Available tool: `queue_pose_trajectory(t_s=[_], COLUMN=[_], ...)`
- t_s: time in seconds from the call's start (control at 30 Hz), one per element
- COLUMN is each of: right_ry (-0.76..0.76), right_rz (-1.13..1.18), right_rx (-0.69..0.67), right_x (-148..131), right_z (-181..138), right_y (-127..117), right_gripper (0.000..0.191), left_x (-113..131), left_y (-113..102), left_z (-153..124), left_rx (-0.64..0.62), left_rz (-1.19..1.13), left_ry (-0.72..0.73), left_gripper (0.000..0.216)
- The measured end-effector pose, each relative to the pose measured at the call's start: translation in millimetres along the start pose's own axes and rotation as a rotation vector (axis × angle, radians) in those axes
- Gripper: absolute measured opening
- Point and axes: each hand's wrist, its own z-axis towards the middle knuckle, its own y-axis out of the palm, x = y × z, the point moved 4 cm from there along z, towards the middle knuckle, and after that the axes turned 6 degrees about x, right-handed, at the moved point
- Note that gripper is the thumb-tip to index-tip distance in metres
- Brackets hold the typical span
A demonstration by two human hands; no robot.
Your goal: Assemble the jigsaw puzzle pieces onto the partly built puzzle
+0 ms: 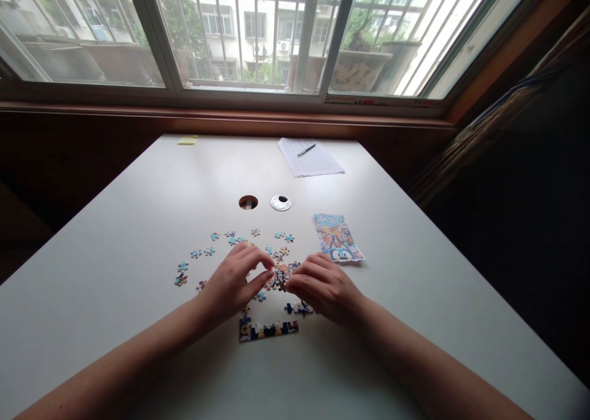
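Nearest the camera, two bare forearms (pixel 152 343), slanted inward over a white table (pixel 115 241). At the end of one, the left hand (pixel 236 280), with thumb and index finger curved into a near-closed ring, tips close together at the edge of the loose puzzle pieces (pixel 283 271); cannot tell from here about a piece caught between them. Opposite, the right hand (pixel 328 288), with fingers bent downward and bunched, thumb mostly hidden, tips just beside a brown piece (pixel 281 286); cannot tell about any hold there either.

Most likely in the middle of searching and sorting, to judge by both sets of fingertips at the heap and by so few pieces joined. Next, probably a need for picking out one matching edge, turning to suit, and pressing in lightly without shifting the joined ones.

Between the hands, the thickest of the heap. On the near side of both hands, a dark joined strip (pixel 268 329). Just beside the right hand, partly covered, a small blue and white group (pixel 297 308). Outward from the left hand, scattered light blue pieces (pixel 196 254). Just beyond the right hand, a bright picture sheet (pixel 338 238). Farther ahead of both, a round hole (pixel 248 203) and a silver cover (pixel 281 203); past these, papers (pixel 318 166) under a pen (pixel 306 150), a yellow slip (pixel 187 140) and a barred window (pixel 239 32).
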Motion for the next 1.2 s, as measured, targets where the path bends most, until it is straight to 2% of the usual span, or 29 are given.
queue_pose_trajectory(t_s=[0.07,0.17,0.4,0.67,0.93,1.2], right_ry=[0.008,0.013,0.047,0.081,0.096,0.100], right_rz=[-0.021,-0.052,-0.094,-0.082,-0.074,-0.083], right_rx=[-0.012,-0.040,-0.081,-0.067,-0.077,-0.110], right_x=[2.3,5.5,7.8,7.6,8.2,8.2], right_z=[-0.6,-1.4,-2.9,-2.1,-1.7,-2.5], right_y=[1.2,4.8,12.8,14.7,17.1,17.7], right_gripper=[0.008,0.009,0.012,0.015,0.018,0.016], left_x=[0.8,0.8,-4.4,-11.5,-10.3,-9.7], left_y=[-2.6,-2.5,3.4,8.6,10.5,10.4], left_z=[-0.9,-3.2,-9.0,-10.2,-10.0,-11.6], left_rx=[0.026,-0.006,-0.097,-0.148,-0.096,-0.107], left_rz=[0.093,0.183,0.245,0.289,0.284,0.303], left_ry=[0.114,0.241,0.380,0.387,0.439,0.447], left_gripper=[0.011,0.019,0.038,0.041,0.036,0.037])
